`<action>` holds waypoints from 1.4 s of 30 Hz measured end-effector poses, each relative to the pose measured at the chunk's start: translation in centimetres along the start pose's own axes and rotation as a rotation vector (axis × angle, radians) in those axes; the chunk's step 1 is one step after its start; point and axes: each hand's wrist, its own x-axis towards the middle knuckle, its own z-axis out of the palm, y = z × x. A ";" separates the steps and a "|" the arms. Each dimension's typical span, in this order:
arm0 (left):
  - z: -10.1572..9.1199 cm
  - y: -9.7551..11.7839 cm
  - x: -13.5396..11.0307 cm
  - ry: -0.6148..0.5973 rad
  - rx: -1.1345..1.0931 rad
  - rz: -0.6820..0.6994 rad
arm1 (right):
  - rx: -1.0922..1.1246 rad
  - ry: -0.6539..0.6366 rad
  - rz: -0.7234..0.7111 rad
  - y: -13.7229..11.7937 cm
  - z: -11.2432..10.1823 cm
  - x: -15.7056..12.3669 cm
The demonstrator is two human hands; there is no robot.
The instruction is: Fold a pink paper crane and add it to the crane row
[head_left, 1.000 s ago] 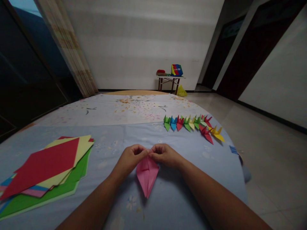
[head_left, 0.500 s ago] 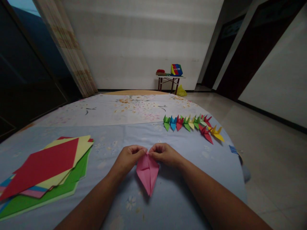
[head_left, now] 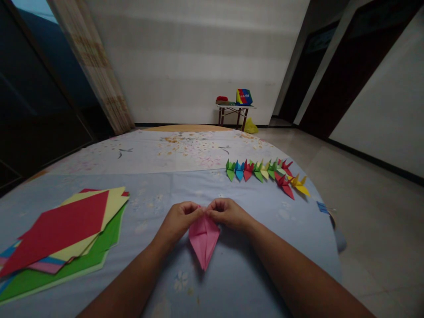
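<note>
From the head view, your left hand (head_left: pixel 180 219) and right hand (head_left: pixel 228 214) both pinch the top of the pink folded paper (head_left: pixel 204 240), which lies on the tabletop (head_left: pixel 251 274). The paper stack (head_left: pixel 62 234) is at 9 o'clock and the paper cranes (head_left: pixel 265 170) are at 1 o'clock.

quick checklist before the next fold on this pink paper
1. Both hands on the piece: ok. The left hand and right hand pinch the top end of the pink folded paper.
2. Paper's direction: ok. Its narrow tip points toward the person.
3. Top edges lined up: cannot tell, the fingertips hide them.
4. Paper flat on the blue cloth: cannot tell.
5. Stack of coloured sheets out of the way: ok, it lies apart, left of the left hand.
6. Row of folded pieces out of the way: ok, it lies beyond the right hand.
</note>
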 end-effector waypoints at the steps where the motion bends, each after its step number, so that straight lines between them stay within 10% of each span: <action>1: 0.0 0.0 0.0 0.000 -0.007 0.004 | 0.000 -0.001 -0.002 0.0 0.0 0.0; 42: 0.2 -0.1 -0.1 0.000 -0.030 0.060 | -0.157 0.009 -0.027 0.1 0.0 0.0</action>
